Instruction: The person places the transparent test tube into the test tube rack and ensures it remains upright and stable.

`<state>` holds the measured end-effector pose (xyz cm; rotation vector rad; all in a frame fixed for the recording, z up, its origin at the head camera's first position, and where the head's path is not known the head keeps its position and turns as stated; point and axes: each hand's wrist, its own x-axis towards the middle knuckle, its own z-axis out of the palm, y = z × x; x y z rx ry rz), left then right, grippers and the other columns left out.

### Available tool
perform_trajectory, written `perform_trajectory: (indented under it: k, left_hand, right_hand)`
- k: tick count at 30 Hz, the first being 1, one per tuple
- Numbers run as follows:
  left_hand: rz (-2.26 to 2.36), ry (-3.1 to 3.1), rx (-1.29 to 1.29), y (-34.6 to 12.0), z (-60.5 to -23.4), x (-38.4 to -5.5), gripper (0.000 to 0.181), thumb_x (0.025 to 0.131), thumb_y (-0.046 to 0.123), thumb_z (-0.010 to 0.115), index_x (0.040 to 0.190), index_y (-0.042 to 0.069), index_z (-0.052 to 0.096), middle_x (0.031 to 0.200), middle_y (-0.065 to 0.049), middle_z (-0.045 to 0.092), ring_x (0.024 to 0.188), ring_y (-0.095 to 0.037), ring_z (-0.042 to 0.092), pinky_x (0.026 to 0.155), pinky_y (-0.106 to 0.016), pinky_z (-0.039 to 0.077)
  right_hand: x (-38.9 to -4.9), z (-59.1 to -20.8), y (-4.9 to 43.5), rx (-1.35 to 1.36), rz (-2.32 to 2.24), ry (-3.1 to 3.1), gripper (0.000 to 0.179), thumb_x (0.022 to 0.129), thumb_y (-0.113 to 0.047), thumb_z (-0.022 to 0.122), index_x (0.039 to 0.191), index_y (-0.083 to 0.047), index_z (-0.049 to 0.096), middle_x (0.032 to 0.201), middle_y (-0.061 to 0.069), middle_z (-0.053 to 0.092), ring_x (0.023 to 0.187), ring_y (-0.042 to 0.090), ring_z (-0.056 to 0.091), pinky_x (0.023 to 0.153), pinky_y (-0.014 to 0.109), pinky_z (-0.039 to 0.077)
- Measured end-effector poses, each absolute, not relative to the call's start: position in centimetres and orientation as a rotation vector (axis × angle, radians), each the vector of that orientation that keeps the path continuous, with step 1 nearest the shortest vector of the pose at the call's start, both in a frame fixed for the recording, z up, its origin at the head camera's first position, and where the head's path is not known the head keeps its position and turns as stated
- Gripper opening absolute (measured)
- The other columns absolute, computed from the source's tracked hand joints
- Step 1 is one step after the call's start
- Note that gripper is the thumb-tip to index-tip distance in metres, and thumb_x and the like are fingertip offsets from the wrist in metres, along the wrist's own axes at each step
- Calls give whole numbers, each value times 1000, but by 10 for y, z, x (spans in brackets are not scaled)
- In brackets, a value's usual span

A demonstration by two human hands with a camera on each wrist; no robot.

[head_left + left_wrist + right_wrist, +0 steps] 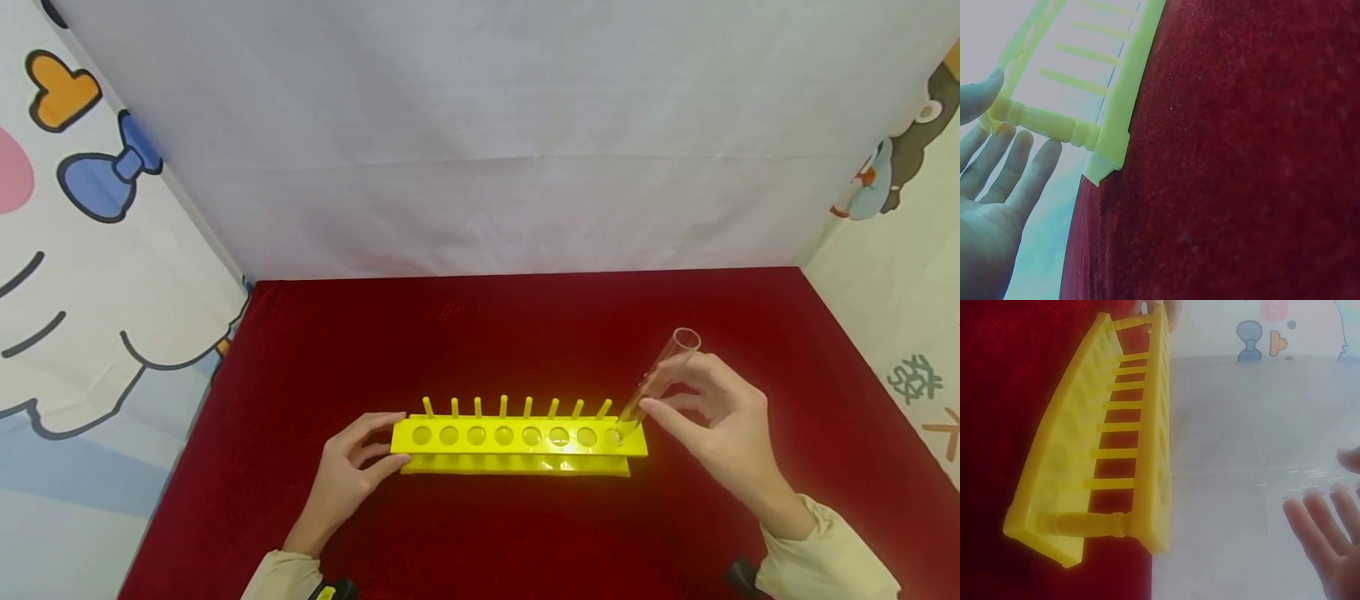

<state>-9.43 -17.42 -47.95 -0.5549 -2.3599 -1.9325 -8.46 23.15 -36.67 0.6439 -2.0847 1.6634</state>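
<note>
A yellow test tube rack (517,449) stands across the red cloth, a row of holes along its top and short pegs behind them. My left hand (348,468) grips the rack's left end, the thumb in front and fingers behind; the left wrist view has the fingertips (1052,147) by the end post. Between thumb and fingers my right hand (727,429) pinches a clear glass test tube (632,408). The tube leans, open rim up and to the right, with its lower end at the rightmost hole. How far it enters is hard to tell. In the right wrist view the tube (1241,477) is faint.
Red cloth (480,533) covers the table around the rack. A pale backdrop (495,167) rises along the far edge. Panels with cartoon prints stand at the left (172,275) and right (885,292).
</note>
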Motion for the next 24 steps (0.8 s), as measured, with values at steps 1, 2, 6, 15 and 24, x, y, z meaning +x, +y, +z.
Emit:
perform_trajectory:
  k: [1,2,6,15,24]
  left_hand:
    - [-1933,-2361,-554,-174,-480,-94,48,79,-3,73,124,-4,56,124,-24,54,110,-13,54,83,-27,53]
    - [-1935,-2360,-556,-174,-480,-94,49,78,-4,73,124,-6,55,124,-25,54,110,-14,54,83,-27,54]
    - [-1934,-2366,-549,-174,-479,-94,49,78,-4,73,124,-4,56,125,-21,55,110,-13,54,83,-27,53]
    - [-1931,-2365,-542,-174,-479,-93,47,80,6,75,125,7,58,125,-9,57,109,-16,54,84,-26,53]
    - [-1928,-2378,-524,-174,-477,-93,49,80,5,75,125,3,57,125,-13,56,108,-15,55,85,-26,52]
  right_hand:
    - [-84,-367,231,641,1657,-2091,43,64,28,68,103,11,59,91,13,63,81,17,64,71,22,55]
    - [-84,-367,231,639,1655,-2094,43,64,28,69,102,10,59,91,13,63,81,16,64,71,22,55]
    - [-85,-367,230,646,1654,-2096,43,64,28,69,102,10,59,90,13,63,81,16,64,71,23,55]
    - [-84,-370,228,622,1647,-2129,42,65,26,70,102,8,60,90,12,63,81,16,63,71,23,56]
    - [-84,-373,226,636,1653,-2116,43,64,28,69,102,9,59,90,13,63,81,17,63,71,23,56]
